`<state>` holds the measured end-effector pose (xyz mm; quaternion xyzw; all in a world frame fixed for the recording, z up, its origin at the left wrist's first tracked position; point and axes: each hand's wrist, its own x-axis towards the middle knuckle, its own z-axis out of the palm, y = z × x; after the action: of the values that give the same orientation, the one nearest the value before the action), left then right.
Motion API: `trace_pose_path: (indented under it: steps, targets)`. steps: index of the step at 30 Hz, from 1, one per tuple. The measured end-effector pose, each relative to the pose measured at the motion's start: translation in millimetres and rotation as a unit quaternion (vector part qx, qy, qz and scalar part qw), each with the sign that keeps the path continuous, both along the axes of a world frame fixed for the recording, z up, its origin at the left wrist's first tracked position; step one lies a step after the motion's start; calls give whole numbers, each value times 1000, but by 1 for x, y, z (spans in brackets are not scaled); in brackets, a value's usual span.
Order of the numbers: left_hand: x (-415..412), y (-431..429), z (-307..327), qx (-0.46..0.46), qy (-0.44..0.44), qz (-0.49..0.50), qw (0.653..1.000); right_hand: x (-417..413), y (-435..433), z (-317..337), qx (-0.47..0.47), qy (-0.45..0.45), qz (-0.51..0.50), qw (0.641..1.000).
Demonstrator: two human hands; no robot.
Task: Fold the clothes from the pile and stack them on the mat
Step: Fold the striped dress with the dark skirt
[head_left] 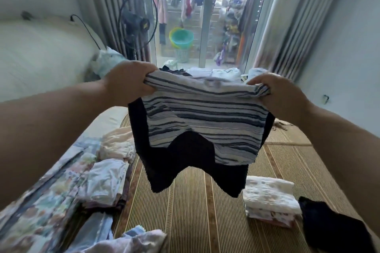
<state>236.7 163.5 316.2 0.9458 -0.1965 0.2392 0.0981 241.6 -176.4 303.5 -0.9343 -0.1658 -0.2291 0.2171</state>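
Observation:
A blue-and-white striped garment with dark navy parts hangs in the air in front of me, above the woven mat. My left hand grips its top left corner and my right hand grips its top right corner, so the cloth is stretched between them. A folded stack of pale patterned clothes lies on the mat at the right. Loose clothes lie heaped at the far end of the mat, partly hidden behind the held garment.
Crumpled light garments and floral bedding lie along the mat's left side. A dark cloth sits at the bottom right. A standing fan and curtains flank the glass balcony door. A white mattress is at the left.

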Motion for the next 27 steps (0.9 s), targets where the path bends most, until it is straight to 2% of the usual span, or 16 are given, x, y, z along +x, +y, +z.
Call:
trace_pose_path:
  steps: [3,7,10,12,16,18,20,22,24,27]
  targets:
    - [-2,1,16,-14,20,6,1000,5,2,14,2,1,1,1000]
    - [-9,1,21,6,2,34,999,3,4,29,11,13,-1,1000]
    - [-15,4,36,-19,41,20,999,-9,4,47,13,44,28,999]
    - [-24,5,50,-32,59,16,998,-17,0,58,11,75,50,996]
    - [-54,4,73,-18,81,13,996,-36,-15,78,82,181,110,974]
    - [-70,5,80,-17,119,-5,993,-48,-21,86,108,247,142,952]
    - [-82,8,81,-38,188,-36,981,-55,-28,91,178,358,193,896]
    - [-88,11,79,-69,258,-59,962,-59,-31,89,233,428,228,843]
    - [-86,14,67,-106,327,-84,935,-56,-30,77,259,457,224,821]
    - [-68,18,28,-199,425,-122,874,-43,-23,43,275,511,193,791]
